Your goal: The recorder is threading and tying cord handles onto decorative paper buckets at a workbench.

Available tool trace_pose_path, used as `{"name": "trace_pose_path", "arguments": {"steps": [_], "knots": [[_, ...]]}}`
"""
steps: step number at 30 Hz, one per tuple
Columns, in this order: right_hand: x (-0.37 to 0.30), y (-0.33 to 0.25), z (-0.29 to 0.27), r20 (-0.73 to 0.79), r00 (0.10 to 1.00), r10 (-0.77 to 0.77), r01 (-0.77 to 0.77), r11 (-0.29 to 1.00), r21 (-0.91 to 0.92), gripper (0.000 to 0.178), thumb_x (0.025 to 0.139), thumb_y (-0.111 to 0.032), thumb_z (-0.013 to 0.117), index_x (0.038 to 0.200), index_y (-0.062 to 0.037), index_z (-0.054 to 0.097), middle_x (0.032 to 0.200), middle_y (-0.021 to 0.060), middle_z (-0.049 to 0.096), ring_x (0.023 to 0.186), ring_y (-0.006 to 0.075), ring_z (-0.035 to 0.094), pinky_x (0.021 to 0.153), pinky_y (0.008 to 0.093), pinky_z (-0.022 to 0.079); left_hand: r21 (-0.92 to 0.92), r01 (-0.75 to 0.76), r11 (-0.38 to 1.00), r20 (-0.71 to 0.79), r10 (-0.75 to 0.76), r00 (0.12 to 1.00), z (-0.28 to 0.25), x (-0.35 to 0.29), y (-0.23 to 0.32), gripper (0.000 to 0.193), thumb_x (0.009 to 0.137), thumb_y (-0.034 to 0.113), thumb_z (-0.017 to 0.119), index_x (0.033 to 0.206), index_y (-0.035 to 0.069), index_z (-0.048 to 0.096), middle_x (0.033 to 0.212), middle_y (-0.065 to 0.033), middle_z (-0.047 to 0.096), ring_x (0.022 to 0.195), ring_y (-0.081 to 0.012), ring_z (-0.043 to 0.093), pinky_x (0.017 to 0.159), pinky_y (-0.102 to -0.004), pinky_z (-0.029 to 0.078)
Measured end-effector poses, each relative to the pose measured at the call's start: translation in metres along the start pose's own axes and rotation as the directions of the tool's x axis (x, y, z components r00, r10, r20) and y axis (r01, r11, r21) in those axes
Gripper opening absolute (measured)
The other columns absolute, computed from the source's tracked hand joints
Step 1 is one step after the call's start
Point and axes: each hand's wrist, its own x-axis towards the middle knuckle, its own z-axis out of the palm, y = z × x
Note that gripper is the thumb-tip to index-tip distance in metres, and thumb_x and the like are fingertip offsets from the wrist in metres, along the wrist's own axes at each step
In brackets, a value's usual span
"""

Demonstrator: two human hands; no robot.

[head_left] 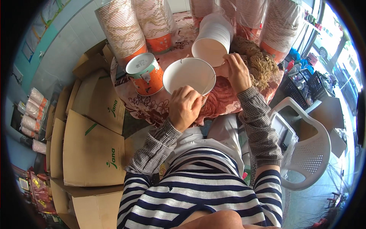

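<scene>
A white-lined paper bucket (pixel 187 72) stands at the near edge of the table with its mouth toward me. At its near rim, my left hand (pixel 185 107) is closed in a pinch on a thin tan string. A thread runs from there into the bucket, and a short string end pokes out at the far rim. My right hand (pixel 238 73) is held up to the right, fingertips pinched; what they hold is too small to make out. Just beyond its fingers lies a nested stack of white buckets (pixel 211 44). Left of the bucket, an orange patterned bucket (pixel 146 76) stands upside down.
A heap of tan strings (pixel 259 63) lies right of my right hand. Tall wrapped stacks of orange buckets (pixel 120 30) line the table's back. Cardboard boxes (pixel 93 149) stand at left, a white plastic chair (pixel 310 152) at right. A flowered cloth (pixel 221 95) covers the table.
</scene>
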Motion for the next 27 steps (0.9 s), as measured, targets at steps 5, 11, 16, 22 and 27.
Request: {"name": "trace_pose_path", "arguments": {"steps": [5, 11, 16, 22, 27], "knots": [[-0.031, 0.009, 0.012, 0.042, 0.988, 0.151, -0.152, 0.988, 0.036, 0.015, 0.09, -0.001, 0.055, 0.105, -0.0035, 0.057, 0.096, 0.0163, 0.057, 0.088, 0.037, 0.059, 0.074, 0.0416, 0.049, 0.017, -0.02, 1.0, 0.016, 0.02, 1.0, -0.004, -0.005, -0.011, 0.016, 0.075, 0.002, 0.07, 0.088, 0.008, 0.062, 0.086, -0.0064, 0.054, 0.081, -0.0262, 0.058, 0.07, -0.0396, 0.046], [-0.069, 0.013, 0.036, 0.213, 0.973, 0.082, -0.072, 0.996, -0.055, 0.03, 0.079, 0.004, 0.053, 0.109, 0.0002, 0.058, 0.102, 0.0157, 0.058, 0.097, 0.0339, 0.059, 0.081, 0.0394, 0.053, 0.192, -0.123, 0.974, 0.082, 0.109, 0.991, -0.014, -0.003, -0.012, 0.018, 0.076, 0.009, 0.072, 0.091, 0.01, 0.063, 0.086, -0.0026, 0.055, 0.08, -0.0231, 0.058, 0.072, -0.0374, 0.045], [-0.117, -0.003, 0.064, 0.313, 0.945, 0.092, -0.096, 0.995, -0.003, 0.038, 0.081, 0.002, 0.053, 0.119, -0.0007, 0.06, 0.127, 0.0168, 0.058, 0.112, 0.0308, 0.059, 0.092, 0.0367, 0.051, 0.307, -0.123, 0.944, 0.195, 0.064, 0.979, -0.028, 0.003, -0.006, 0.016, 0.077, 0.009, 0.071, 0.091, 0.008, 0.063, 0.083, -0.0024, 0.054, 0.079, -0.0219, 0.057, 0.073, -0.0372, 0.045], [-0.127, 0.017, 0.057, 0.367, 0.755, 0.543, -0.639, 0.484, 0.598, 0.03, 0.092, 0.001, 0.055, 0.121, 0.0012, 0.059, 0.112, 0.011, 0.066, 0.091, 0.0116, 0.065, 0.08, 0.0272, 0.054, 0.145, 0.026, 0.989, 0.032, -0.031, 0.999, -0.036, 0.009, -0.026, 0.008, 0.079, 0.005, 0.067, 0.082, 0.004, 0.06, 0.08, -0.0081, 0.055, 0.073, -0.0278, 0.062, 0.063, -0.0399, 0.05], [-0.12, 0.014, 0.04, 0.371, 0.616, 0.695, -0.637, 0.162, 0.754, 0.024, 0.095, -0.004, 0.053, 0.116, 0.0051, 0.059, 0.09, 0.0066, 0.068, 0.08, 0.0143, 0.066, 0.075, 0.0256, 0.055, -0.27, 0.387, 0.882, -0.256, -0.453, 0.854, -0.037, -0.007, -0.102, 0.01, 0.087, 0.01, 0.069, 0.087, 0.001, 0.065, 0.079, -0.0046, 0.062, 0.069, -0.0154, 0.06, 0.06, -0.029, 0.047]]}}
